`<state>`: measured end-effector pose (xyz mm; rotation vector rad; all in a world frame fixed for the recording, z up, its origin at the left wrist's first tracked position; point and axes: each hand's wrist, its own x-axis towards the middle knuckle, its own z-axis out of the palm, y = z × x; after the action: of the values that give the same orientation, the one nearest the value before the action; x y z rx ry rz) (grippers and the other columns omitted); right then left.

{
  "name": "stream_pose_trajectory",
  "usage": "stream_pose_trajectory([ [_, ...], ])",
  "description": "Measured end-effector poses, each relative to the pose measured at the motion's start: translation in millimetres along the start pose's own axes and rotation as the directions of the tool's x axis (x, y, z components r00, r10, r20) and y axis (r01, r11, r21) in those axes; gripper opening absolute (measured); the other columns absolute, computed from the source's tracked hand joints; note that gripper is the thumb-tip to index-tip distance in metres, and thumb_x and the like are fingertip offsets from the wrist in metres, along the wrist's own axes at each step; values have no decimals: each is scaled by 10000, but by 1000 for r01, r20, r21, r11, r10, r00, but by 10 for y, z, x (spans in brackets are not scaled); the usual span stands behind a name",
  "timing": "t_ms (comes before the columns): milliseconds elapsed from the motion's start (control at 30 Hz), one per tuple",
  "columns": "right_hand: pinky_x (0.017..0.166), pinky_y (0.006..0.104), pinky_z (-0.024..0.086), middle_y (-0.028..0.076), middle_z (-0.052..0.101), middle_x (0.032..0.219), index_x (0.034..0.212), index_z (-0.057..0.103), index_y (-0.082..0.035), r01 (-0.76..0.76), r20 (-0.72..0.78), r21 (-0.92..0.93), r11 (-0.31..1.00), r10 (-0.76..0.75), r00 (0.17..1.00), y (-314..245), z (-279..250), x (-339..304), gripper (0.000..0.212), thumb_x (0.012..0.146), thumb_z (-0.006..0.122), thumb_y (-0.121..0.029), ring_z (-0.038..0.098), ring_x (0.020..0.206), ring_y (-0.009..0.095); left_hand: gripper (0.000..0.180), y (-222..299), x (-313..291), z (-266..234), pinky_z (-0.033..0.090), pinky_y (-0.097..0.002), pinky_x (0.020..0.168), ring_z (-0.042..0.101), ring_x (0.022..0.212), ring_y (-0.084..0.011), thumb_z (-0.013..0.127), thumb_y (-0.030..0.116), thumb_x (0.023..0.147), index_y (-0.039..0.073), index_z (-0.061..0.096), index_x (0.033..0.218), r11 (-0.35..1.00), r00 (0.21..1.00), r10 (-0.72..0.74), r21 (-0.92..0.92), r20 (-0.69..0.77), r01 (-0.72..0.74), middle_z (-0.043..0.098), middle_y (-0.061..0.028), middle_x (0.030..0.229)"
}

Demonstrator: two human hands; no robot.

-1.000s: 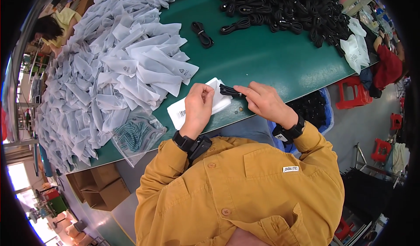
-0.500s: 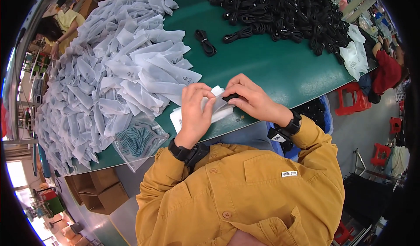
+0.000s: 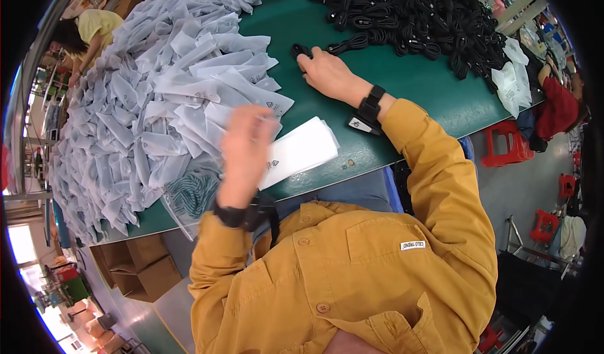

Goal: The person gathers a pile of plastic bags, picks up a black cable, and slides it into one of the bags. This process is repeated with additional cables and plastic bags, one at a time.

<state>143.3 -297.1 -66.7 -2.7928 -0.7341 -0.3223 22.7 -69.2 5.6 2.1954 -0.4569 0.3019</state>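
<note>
My right hand [image 3: 331,75] reaches forward over the green table, its fingers closed on a coiled black cable [image 3: 300,50] that is partly hidden under them. My left hand [image 3: 247,149] is smeared by motion at the near edge of the heap of frosted white bags [image 3: 182,96]; whether it holds anything cannot be made out. Just right of it a flat stack of white bags [image 3: 305,151] lies near the table's front edge. Another coiled black cable [image 3: 350,43] lies beyond my right hand, at the edge of a big pile of black cables [image 3: 409,20].
A clear bag with teal cord [image 3: 192,193] lies at the front left of the green table [image 3: 377,134]. A crumpled white plastic bag [image 3: 511,80] hangs at its right end. Cardboard boxes [image 3: 141,272] and a red stool [image 3: 506,146] stand below. Other people work at both sides.
My right hand has left the white bag stack and moved forward onto the lone coiled cable. My left hand has shifted left toward the bag heap, uncovering the stack.
</note>
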Motion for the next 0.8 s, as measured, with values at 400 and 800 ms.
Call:
stream_pose_trajectory([
  [400, 709, 392, 514, 195, 644, 970, 1218, 465, -15, -118, -106, 630, 767, 236, 966, -334, -432, -1217, 362, 883, 602, -25, 646, 833, 359, 83, -120, -356, 925, 485, -363, 631, 591, 702, -279, 673, 50, 833, 3, 617, 870, 982, 988, 56, 169, 145, -80, 580, -131, 832],
  [800, 636, 376, 500, 122, 586, 865, 1114, 593, -13, 90, -179, 316, 944, -33, 983, -470, -730, -1694, 257, 858, 619, 7, 618, 763, 311, 61, -94, -357, 794, 459, -322, 616, 564, 659, -231, 650, 8, 832, 3, 603, 871, 992, 992, -64, -102, 111, 76, 561, -116, 773],
])
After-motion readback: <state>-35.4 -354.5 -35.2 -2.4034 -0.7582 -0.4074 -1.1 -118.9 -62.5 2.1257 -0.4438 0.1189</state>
